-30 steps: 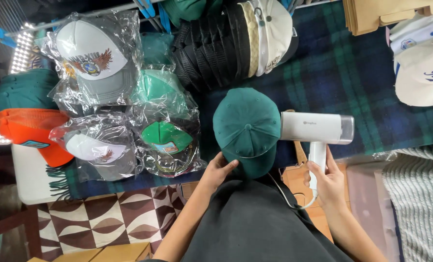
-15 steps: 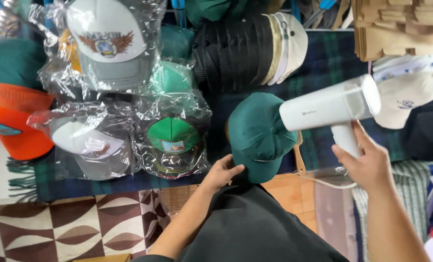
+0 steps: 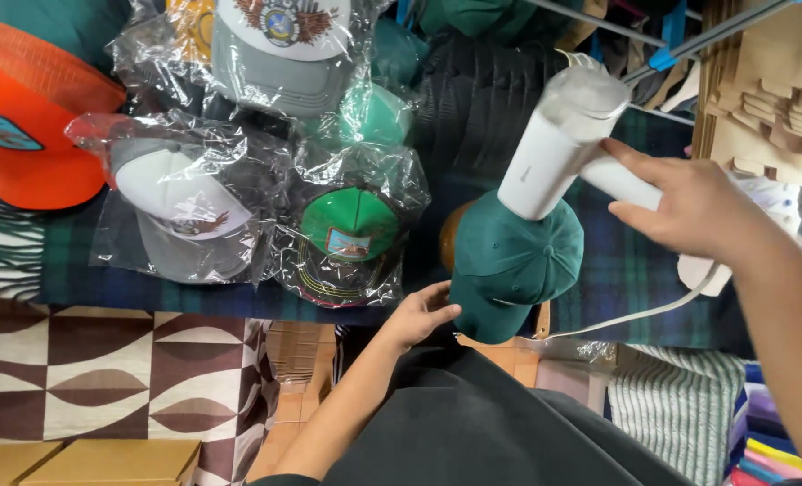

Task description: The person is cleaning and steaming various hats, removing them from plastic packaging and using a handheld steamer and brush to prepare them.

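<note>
Two hands steam a dark green cap (image 3: 516, 261) near the edge of a plaid-covered table (image 3: 635, 297).

The right hand (image 3: 689, 202) closes around a white handheld steamer (image 3: 558, 144), nozzle on the crown; the left hand (image 3: 416, 315) lightly grips the brim at the table's near edge. Bagged caps (image 3: 351, 229) crowd the left side — bare plaid lies right of the cap.

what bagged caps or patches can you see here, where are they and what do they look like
Grey and white cap, top centre, clear bag, winged emblem.
White and grey cap, left, clear bag, small emblem.
Green-fronted dark cap, centre, clear bag, rectangular patch.
Orange cap, far left, unbagged, teal patch.
</note>
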